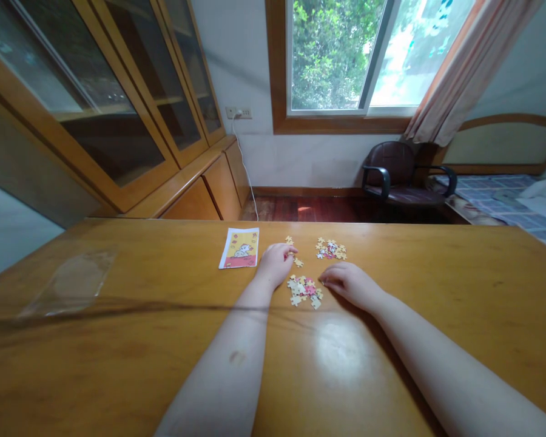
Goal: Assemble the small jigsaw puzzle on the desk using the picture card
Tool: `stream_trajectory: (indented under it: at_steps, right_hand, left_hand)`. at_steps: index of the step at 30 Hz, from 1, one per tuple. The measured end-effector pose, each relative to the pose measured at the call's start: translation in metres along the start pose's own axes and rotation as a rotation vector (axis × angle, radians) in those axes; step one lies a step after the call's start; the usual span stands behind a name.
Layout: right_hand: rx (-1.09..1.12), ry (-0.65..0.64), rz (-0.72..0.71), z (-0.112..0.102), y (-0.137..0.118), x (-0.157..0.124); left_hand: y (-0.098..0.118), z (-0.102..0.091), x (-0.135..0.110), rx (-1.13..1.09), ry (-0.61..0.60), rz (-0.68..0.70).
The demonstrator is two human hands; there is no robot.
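My left hand (276,262) rests over a short column of loose yellow jigsaw puzzle pieces (298,263), its fingers closed together on one of them. My right hand (352,284) is at the right edge of a pile of white, yellow and pink puzzle pieces (306,290). Its thumb and fingers are pinched, and a small pale bit, apparently a puzzle piece, shows at the tips. Beyond it lies another pile of puzzle pieces (331,249), mixed in colour. Left of my left hand is a picture card (240,248) with a white animal on yellow and pink.
A clear plastic bag (75,282) lies flat on the left of the wooden table (437,328). Past the table's far edge are a glass-doored cabinet (173,155), a dark armchair (394,173) and a bed (505,197). A white cord (246,161) hangs from the wall socket.
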State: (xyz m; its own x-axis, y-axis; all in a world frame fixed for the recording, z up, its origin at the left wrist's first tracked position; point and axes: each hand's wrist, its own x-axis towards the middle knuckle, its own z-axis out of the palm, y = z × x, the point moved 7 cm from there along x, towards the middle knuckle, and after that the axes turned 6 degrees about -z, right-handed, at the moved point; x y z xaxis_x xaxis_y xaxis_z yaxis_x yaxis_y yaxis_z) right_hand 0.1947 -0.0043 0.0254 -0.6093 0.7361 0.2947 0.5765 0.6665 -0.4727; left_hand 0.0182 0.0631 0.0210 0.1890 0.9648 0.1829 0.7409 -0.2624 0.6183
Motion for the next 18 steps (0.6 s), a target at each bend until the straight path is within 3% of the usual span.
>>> stream_trajectory:
  at_steps: [5, 14, 18]
  right_hand:
    - [-0.009, 0.055, 0.019, -0.001, 0.004, 0.000]
    - [-0.246, 0.140, -0.023, -0.007, 0.015, -0.006]
    - [-0.172, 0.151, 0.031, -0.013, 0.015, -0.008]
  left_hand:
    - [0.000, -0.001, 0.000, -0.007, 0.001, -0.006]
    - [-0.003, 0.001, 0.001, -0.010, -0.012, -0.012]
    - [-0.002, 0.001, 0.001, -0.011, -0.018, -0.014]
